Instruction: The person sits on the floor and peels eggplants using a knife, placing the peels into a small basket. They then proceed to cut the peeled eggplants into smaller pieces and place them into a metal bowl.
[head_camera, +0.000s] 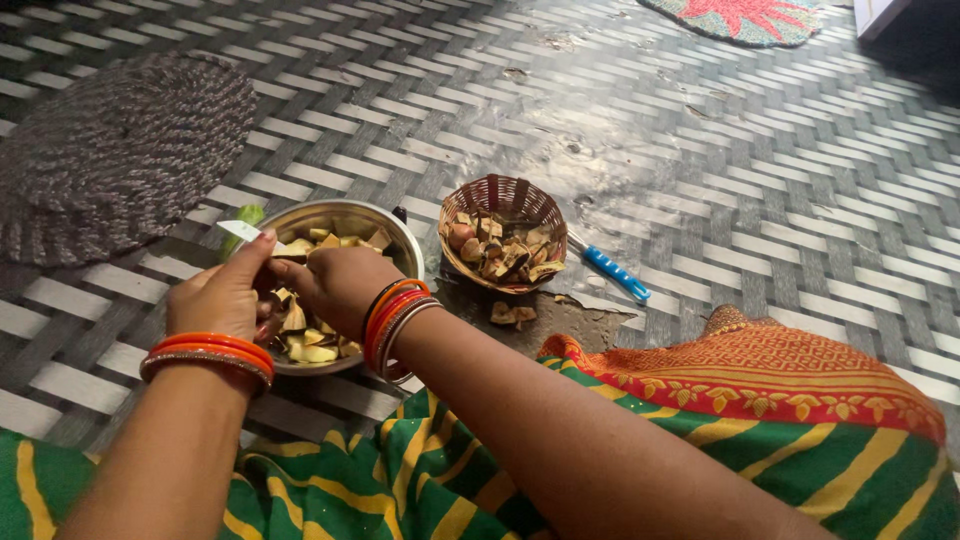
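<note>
Left hand grips a knife, blade pointing left, while the right hand, touching it, pinches a vegetable piece above the steel bowl.

Woven floor mat in grey and white stripes, wet in patches. Directly under the hands, a steel bowl of cut pieces. Just right of the hands, a small wicker basket; beyond it, a blue-handled peeler. Far left of the hands, a round grey rug. Loose peelings near the basket.
</note>
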